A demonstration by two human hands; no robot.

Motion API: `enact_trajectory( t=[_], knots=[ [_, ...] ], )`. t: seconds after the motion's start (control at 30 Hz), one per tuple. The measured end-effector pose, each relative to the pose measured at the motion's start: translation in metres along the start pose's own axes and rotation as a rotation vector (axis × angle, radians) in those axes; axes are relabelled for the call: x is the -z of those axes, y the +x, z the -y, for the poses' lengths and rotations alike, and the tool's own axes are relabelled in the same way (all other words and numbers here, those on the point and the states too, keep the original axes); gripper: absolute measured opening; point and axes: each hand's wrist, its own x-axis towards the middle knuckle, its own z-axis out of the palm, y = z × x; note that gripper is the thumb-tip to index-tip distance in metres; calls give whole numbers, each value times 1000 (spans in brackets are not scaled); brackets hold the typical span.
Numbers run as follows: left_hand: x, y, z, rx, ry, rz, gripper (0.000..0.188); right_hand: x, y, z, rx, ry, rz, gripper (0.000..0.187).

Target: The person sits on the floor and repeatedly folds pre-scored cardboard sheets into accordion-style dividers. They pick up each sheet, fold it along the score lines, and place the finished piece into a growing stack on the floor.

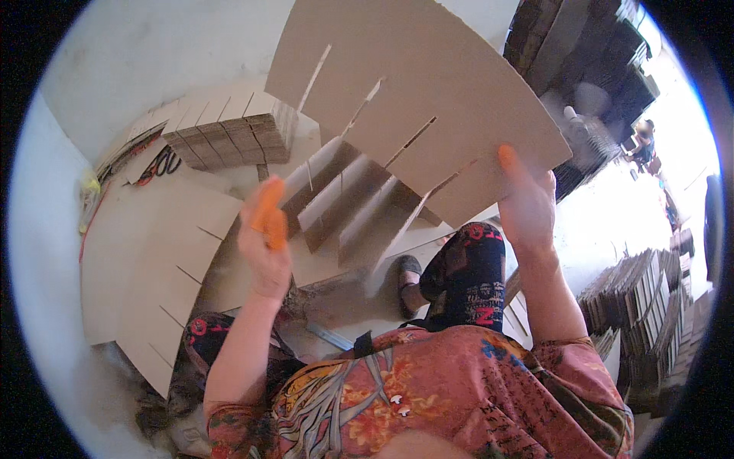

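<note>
A large slotted cardboard sheet (428, 92) is held up and tilted, with my right hand (529, 203) closed on its lower right corner. The orange-covered thumb lies over the near face, and the other fingers are partly hidden behind it. Several narrower cardboard strips (329, 199) stand crosswise under the sheet, lined up with its slots. To the left of these strips, my left hand (264, 237) is raised with orange finger covers on. Its fingers look apart and nothing shows in them, though motion blurs it somewhat.
A stack of slotted cardboard (229, 130) rests at the back left, near scissors (160, 164). Flat slotted sheets (145, 252) lie on the left. More cardboard piles stand at the right (634, 306) and dark ones at the back right (589, 53). My knees are below the sheet.
</note>
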Motion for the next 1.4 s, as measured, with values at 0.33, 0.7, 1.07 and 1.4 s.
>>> enact_trajectory(
  t=[0.33, 0.7, 1.07, 1.4],
  knots=[
    [8, 1, 28, 311, -83, -86, 36, -10, -21, -9, 82, -214, 50, 22],
    [4, -1, 35, 339, -106, -58, 37, -11, -17, -14, 148, -257, 65, 23],
    [1, -4, 48, 354, -92, -52, 38, -8, -8, -11, 130, -231, 101, 23],
    [-4, -1, 37, 355, -122, -59, 37, -8, -3, -19, 132, -8, 153, 26]
  ],
)
